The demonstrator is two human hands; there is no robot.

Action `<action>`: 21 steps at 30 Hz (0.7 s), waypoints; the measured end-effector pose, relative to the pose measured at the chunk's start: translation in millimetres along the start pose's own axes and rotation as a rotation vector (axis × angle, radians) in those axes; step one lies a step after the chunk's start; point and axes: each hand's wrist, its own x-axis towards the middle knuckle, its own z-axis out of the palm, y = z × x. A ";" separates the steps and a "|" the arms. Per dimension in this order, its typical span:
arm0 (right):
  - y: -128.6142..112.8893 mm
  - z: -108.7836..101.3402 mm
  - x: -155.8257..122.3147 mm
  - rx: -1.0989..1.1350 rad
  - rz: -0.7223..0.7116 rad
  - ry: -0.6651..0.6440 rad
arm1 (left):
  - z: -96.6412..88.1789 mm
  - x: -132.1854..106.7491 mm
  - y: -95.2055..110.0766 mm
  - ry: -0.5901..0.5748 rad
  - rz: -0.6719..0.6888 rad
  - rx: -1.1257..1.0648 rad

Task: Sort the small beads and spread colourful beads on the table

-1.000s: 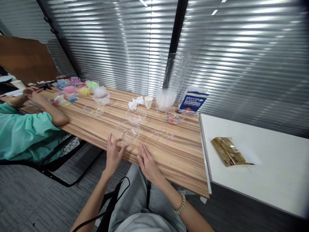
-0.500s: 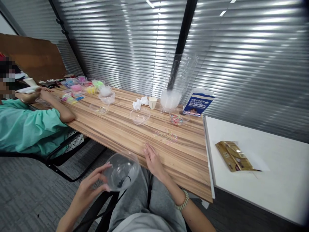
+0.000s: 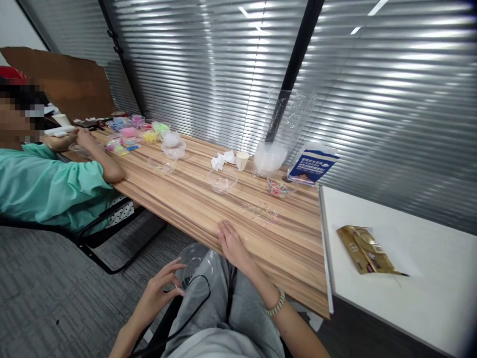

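My left hand point(image 3: 158, 292) grips a clear plastic bowl point(image 3: 194, 261) by its rim, below the table edge and over my grey-trousered lap. My right hand point(image 3: 231, 243) lies flat and open on the near edge of the wooden table point(image 3: 186, 199), fingers stretched out, holding nothing. A bead bracelet sits on that wrist. Just beyond the right hand lies a scatter of small coloured beads point(image 3: 261, 213) on the wood. Another clear bowl point(image 3: 222, 180) stands empty further in.
A bowl of coloured beads point(image 3: 280, 187), a paper cup point(image 3: 242, 160), crumpled tissue point(image 3: 222, 159), a tall clear bag point(image 3: 278, 134) and a blue packet point(image 3: 312, 168) stand at the back. A person in green point(image 3: 44, 186) sits left among coloured containers. A white table point(image 3: 402, 268) with a gold packet point(image 3: 363, 248) adjoins right.
My left hand took the clear bowl off the table and brought it down to my lap. My right hand stayed flat on the table edge.
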 end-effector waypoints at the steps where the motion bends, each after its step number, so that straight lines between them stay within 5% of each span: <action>1: -1.1 -1.1 -1.6 -0.001 -0.012 -0.016 | 2.6 0.3 -1.1 0.005 0.013 0.011; 12: -58.6 3.2 -42.1 0.103 -0.211 -0.241 | 14.6 1.2 -9.0 0.000 0.088 0.077; 17: -61.4 -21.9 -47.5 0.287 -0.132 -0.255 | 1.6 -3.7 -9.2 -0.042 0.090 0.085; 21: -40.0 -52.9 -48.7 0.398 -0.050 -0.145 | -16.9 -7.9 -4.2 -0.082 0.102 0.102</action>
